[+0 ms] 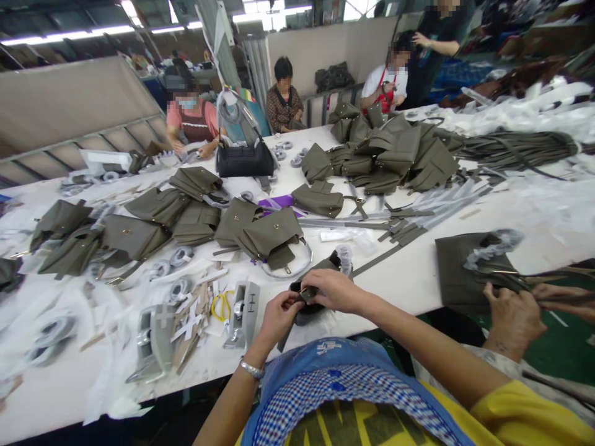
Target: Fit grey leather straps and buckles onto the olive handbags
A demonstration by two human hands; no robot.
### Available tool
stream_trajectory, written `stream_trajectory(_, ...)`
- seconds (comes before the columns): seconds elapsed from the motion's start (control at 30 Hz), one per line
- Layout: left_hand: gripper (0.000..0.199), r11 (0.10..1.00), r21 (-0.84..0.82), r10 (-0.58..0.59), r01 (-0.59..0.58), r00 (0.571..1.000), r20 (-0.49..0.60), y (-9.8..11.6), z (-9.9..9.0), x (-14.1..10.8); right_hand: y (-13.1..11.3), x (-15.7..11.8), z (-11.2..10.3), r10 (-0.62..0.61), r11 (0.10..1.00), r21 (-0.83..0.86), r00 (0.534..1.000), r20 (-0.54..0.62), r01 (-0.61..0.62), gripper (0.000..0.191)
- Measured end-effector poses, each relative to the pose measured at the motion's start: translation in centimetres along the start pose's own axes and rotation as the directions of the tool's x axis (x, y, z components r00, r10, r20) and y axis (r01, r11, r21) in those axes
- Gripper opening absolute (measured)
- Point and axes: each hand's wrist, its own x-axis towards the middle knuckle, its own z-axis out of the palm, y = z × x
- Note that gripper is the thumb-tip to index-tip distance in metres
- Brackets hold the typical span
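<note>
At the table's front edge stands a small olive-green handbag (312, 314), partly hidden by my hands and forearm. My left hand (280, 317) is closed, its thumb and fingertips pinching a strap end (307, 295) at the bag's top opening. From the other side my right hand (335, 288) reaches over the bag, fingertips closed on the same strap end. A strip of olive strap hangs below my left hand. A clear-wrapped handle (344, 259) rises behind my right hand. What exactly lies between the fingertips is too small to make out.
Tape dispensers (242, 314) and yellow scissors (222, 307) lie left of my hands. Olive bags (272, 235) lie ahead, with a larger heap (395, 148) behind. At right, a co-worker's hands (514, 319) handle another olive bag (458, 272). Several people sit or stand across the table.
</note>
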Motion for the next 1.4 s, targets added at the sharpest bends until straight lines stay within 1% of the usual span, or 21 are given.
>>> stream_trajectory(0.1,0.022,0.999,-0.013,0.041,-0.042,0.999,-0.015,0.6,0.1,-0.1,-0.3,0.2,-0.8,-0.079,0.994,-0.081,0.997,-0.011,0.077,0.036)
stream_trajectory(0.2,0.024,0.998,0.0,0.058,-0.058,0.998,0.002,0.8,0.2,-0.4,-0.1,0.3,-1.0,-0.11,0.993,-0.048,0.994,-0.008,0.109,0.034)
stream_trajectory(0.3,0.027,0.998,-0.02,0.067,-0.066,0.998,0.011,0.9,0.4,-0.5,0.4,0.2,-0.6,-0.121,0.989,0.079,0.992,-0.022,0.122,0.035)
stream_trajectory(0.4,0.035,0.994,-0.107,0.026,-0.021,0.999,0.043,1.0,0.6,-0.5,1.0,0.0,0.0,-0.135,0.948,0.278,0.987,-0.086,0.154,0.035)
stream_trajectory(0.47,0.038,0.984,-0.174,-0.012,0.026,0.997,0.082,1.1,0.8,-0.6,1.3,-0.3,0.6,-0.122,0.913,0.373,0.982,-0.142,0.167,0.034)
stream_trajectory(0.57,0.038,0.977,-0.208,-0.024,0.049,0.993,0.118,0.8,0.9,-0.8,1.4,-0.8,1.3,-0.067,0.901,0.411,0.98,-0.186,0.139,0.033)
stream_trajectory(0.7,0.039,0.984,-0.176,-0.013,0.035,0.992,0.122,-0.1,0.8,-1.2,1.2,-1.4,1.9,-0.011,0.907,0.411,0.981,-0.192,0.091,0.032)
stream_trajectory(0.83,0.04,0.996,-0.091,0.013,-0.006,0.997,0.079,-1.0,0.7,-1.4,0.9,-1.5,2.3,0.007,0.913,0.4,0.978,-0.209,0.079,0.028)
stream_trajectory(0.93,0.038,0.999,-0.034,0.024,-0.022,0.998,0.049,-1.1,0.7,-1.3,0.7,-1.5,2.5,0.03,0.921,0.385,0.974,-0.223,0.06,0.027)
stream_trajectory(1.03,0.039,0.997,-0.075,0.013,-0.008,0.998,0.064,-0.4,0.5,-0.8,0.8,-1.2,2.2,0.063,0.92,0.392,0.972,-0.224,0.031,0.028)
stream_trajectory(1.1,0.041,0.989,-0.142,-0.02,0.033,0.996,0.086,0.6,0.2,-0.3,1.1,-0.9,1.7,0.083,0.91,0.414,0.975,-0.206,0.01,0.031)
stream_trajectory(1.17,0.041,0.975,-0.21,-0.057,0.077,0.993,0.098,1.8,-0.1,0.1,1.6,-0.6,1.1,0.084,0.904,0.427,0.984,-0.159,-0.008,0.033)
stream_trajectory(1.27,0.042,0.944,-0.313,-0.074,0.109,0.99,0.12,3.5,-0.6,0.6,2.4,-0.5,0.3,0.041,0.913,0.407,0.997,-0.072,-0.008,0.036)
stream_trajectory(1.33,0.042,0.897,-0.413,-0.1,0.158,0.982,0.159,4.4,-0.8,0.9,2.7,-0.6,0.0,0.021,0.921,0.389,1.0,-0.018,-0.013,0.037)
stream_trajectory(1.4,0.04,0.807,-0.542,-0.143,0.237,0.967,0.21,5.1,-1.0,1.3,2.7,-0.8,-0.1,0.033,0.921,0.388,0.999,0.016,-0.037,0.042)
